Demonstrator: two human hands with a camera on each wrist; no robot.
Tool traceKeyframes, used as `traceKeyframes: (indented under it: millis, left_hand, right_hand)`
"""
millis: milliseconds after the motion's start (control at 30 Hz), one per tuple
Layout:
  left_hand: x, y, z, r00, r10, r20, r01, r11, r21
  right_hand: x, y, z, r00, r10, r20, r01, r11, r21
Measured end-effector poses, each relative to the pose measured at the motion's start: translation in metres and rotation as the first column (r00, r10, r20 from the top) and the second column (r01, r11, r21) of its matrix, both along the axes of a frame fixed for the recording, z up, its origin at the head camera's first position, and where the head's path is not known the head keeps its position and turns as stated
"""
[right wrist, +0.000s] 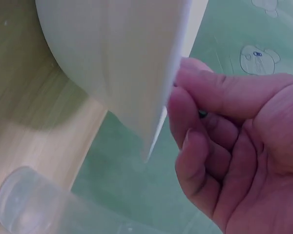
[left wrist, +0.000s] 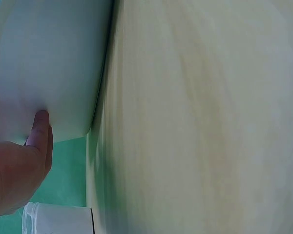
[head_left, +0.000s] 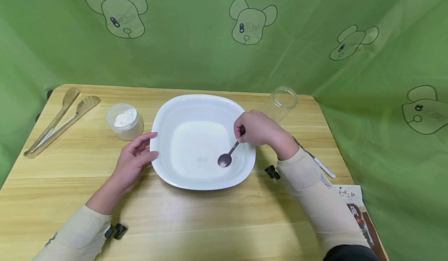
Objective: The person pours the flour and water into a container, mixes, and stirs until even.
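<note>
Right hand (head_left: 253, 128) is pinching the handle of a dark spoon (head_left: 225, 159) between thumb and curled fingers, with hardly a gap left, while the left hand (head_left: 132, 159) is resting nearly straight, parted fingers against the side of a white basin (head_left: 199, 148). Behind both hands, a green curtain (head_left: 196, 60) printed with outlined animal heads is hanging. Beneath them, a wood-grained counter (head_left: 210, 222) is carrying everything. Between the hands, the basin is sitting on that counter, its right rim running under the right hand. Well to the left of the left hand, two brown servers (head_left: 66, 124), one spoon-shaped and one fork-shaped, are lying with their handle ends together. Right of the right hand and nearer the person, a printed packet (head_left: 354, 210) is lying partly behind the sleeve (head_left: 311, 187). Just beyond the right hand, a clear jar (head_left: 280, 104) is standing. Just beyond the left hand, a translucent tub (head_left: 130, 132) is holding white powder (head_left: 126, 117). To the right of the right wrist, a white-handled utensil (head_left: 325, 167) is showing partly. Below and left of the right hand, the spoon's bowl is hanging inside the basin's rim, bearing a little white stuff; whether it is touching the bottom, I cannot tell.
</note>
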State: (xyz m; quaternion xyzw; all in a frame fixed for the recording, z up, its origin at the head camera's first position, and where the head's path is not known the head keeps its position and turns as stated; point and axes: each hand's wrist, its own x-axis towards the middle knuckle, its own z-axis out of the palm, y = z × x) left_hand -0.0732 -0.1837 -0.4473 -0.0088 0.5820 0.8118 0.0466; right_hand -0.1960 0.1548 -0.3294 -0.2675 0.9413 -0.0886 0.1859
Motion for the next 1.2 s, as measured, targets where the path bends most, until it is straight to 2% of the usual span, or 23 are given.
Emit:
traceKeyframes:
  millis: [200, 400, 533, 600, 667, 767, 867, 967, 1067, 1133, 1200]
  left_hand:
    - [-0.0001, -0.0001, -0.0001, 1.000, 0.002, 0.002, -0.002, 1.000, -0.004]
    - [-0.0007, 0.0002, 0.0003, 1.000, -0.001, -0.002, 0.001, 1.000, -0.009]
    - [-0.0008, 0.0004, 0.0000, 1.000, 0.000, -0.008, 0.000, 1.000, -0.004]
    - [-0.0005, 0.0002, 0.0000, 1.000, 0.001, -0.008, -0.001, 1.000, -0.004]
    - [-0.0002, 0.0000, 0.0000, 1.000, 0.001, -0.007, -0.001, 1.000, -0.008]
    - [-0.0001, -0.0002, -0.0001, 1.000, 0.003, -0.005, -0.003, 1.000, -0.012]
    - [-0.0002, -0.0001, 0.0000, 1.000, 0.002, -0.006, -0.002, 1.000, -0.011]
    - [-0.0003, 0.0000, 0.0003, 1.000, 0.000, -0.007, -0.001, 1.000, -0.013]
    - [0.0000, -0.0002, 0.0002, 1.000, 0.001, -0.006, -0.001, 1.000, -0.015]
    - [0.0002, -0.0004, 0.0001, 1.000, 0.002, -0.002, -0.002, 1.000, -0.017]
    - [0.0005, -0.0004, 0.0001, 1.000, 0.003, -0.001, -0.003, 1.000, -0.018]
  right_hand:
    - [-0.0029, -0.0008, -0.0056, 0.992, -0.057, -0.114, 0.051, 0.997, -0.053]
    - [-0.0008, -0.0010, -0.0044, 1.000, -0.015, -0.011, 0.015, 0.999, -0.047]
    - [0.0001, -0.0017, -0.0021, 0.994, -0.078, -0.075, 0.076, 0.997, -0.035]
    - [0.0000, -0.0039, -0.0042, 0.991, -0.084, -0.104, 0.078, 0.995, -0.056]
    - [0.0000, -0.0063, -0.0068, 0.995, -0.048, -0.088, 0.041, 0.996, -0.079]
    - [-0.0005, -0.0074, -0.0085, 0.999, 0.047, -0.023, -0.049, 0.995, -0.086]
    - [-0.0013, -0.0043, -0.0045, 0.998, 0.062, -0.001, -0.062, 0.997, -0.040]
    - [-0.0034, 0.0000, 0.0002, 0.997, 0.000, -0.073, 0.002, 1.000, 0.017]
    - [-0.0063, 0.0020, -0.0008, 0.986, -0.051, -0.161, 0.053, 0.999, 0.012]
    - [-0.0070, 0.0011, -0.0042, 0.984, -0.050, -0.173, 0.045, 0.998, -0.033]
    - [-0.0068, -0.0002, -0.0081, 0.991, -0.009, -0.135, -0.002, 0.997, -0.082]
